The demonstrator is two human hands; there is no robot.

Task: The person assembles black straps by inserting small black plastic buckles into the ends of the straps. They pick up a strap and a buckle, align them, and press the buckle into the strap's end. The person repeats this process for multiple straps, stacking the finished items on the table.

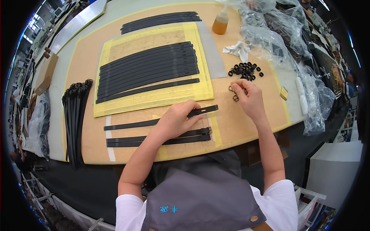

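My left hand (175,118) is closed around a black belt strap (208,109) lying crosswise near the table's front edge. The strap's slotted right end sticks out past my fingers. Over to the right, my right hand (249,98) is pinched at a small metal buckle (231,88); the fingertips partly hide it. Just below them lies another buckle (236,98). Nearer to me rest two black belts (125,143) with buckles at their right ends. Several loose black straps (148,67) lie side by side on a yellow-edged board (154,32) beyond my left hand.
A pile of black rings (244,70) sits beyond my right hand, near a white cloth (239,49) and a bottle of amber liquid (220,22). Buckled belts (75,119) hang over the left front edge. Plastic wrapping (269,40) covers the right side. More straps (162,21) lie farthest back.
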